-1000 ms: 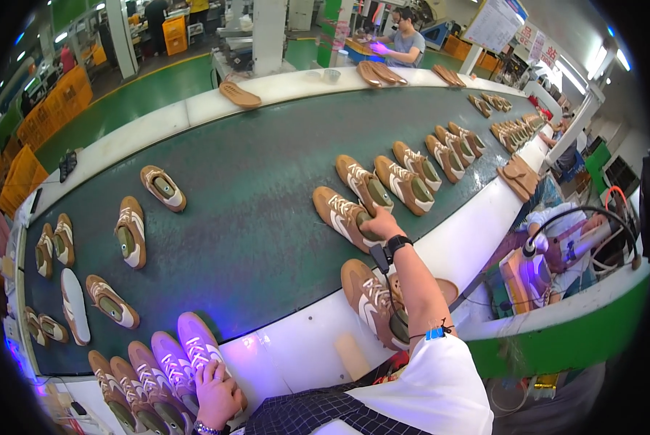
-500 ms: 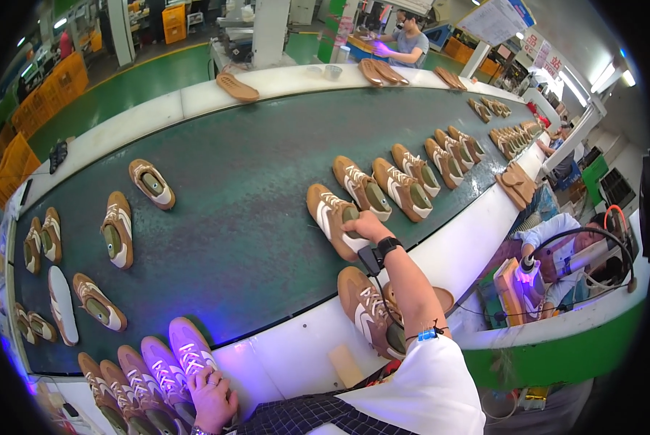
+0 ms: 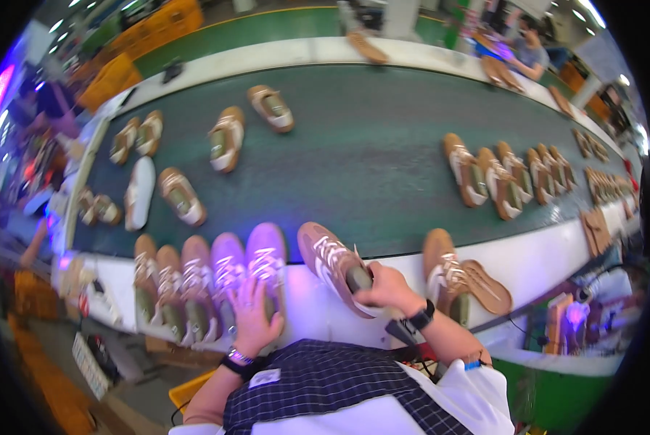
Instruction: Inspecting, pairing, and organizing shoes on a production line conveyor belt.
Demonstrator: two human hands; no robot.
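The right hand (image 3: 390, 288) had brought the brown-and-white held shoe (image 3: 323, 250) from the belt (image 3: 339, 159) to its near edge. The shoe was positioned right of the shoe row (image 3: 196, 268), apart from it, with the toe over the belt edge and the heel over the white surface (image 3: 307, 313). Contact with the surface could not be determined. By judgement, this had separated the shoe from the belt group (image 3: 500, 183) and aligned it roughly with the row.

Right-hand pose: forearm angled toward far left, grip closed on the heel end of the held shoe, at the opening. Left-hand pose: the left hand (image 3: 254, 319) rested palm down over the row's rightmost shoes, fingers spread, grip not closed. Another shoe (image 3: 441, 264) stood farther right, beside a loose sole (image 3: 488, 288).
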